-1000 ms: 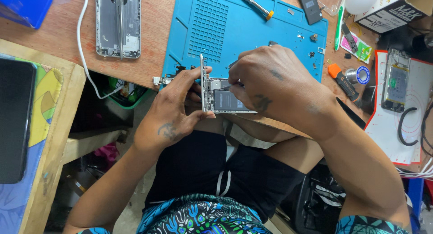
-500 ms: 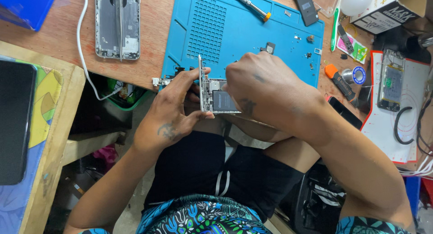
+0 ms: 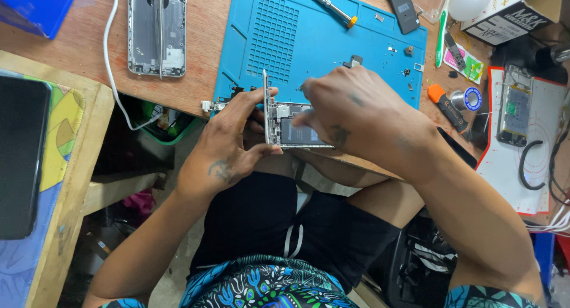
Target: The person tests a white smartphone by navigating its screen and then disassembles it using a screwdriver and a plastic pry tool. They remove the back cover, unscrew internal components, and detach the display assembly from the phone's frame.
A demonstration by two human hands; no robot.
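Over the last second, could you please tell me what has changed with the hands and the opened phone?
Very little. The right hand shifted slightly left over the opened phone, its fingers now covering more of it. The left hand kept its grip on the phone's left edge, at the near edge of the blue mat. The screwdriver and the phone shell lie where they were.

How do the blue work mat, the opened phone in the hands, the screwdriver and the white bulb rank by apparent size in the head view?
1. blue work mat, by far the largest.
2. opened phone, partly hidden by the right hand and held nearer the camera.
3. screwdriver and white bulb: long and thin against round and cut off by the frame edge, so no ranking between them.
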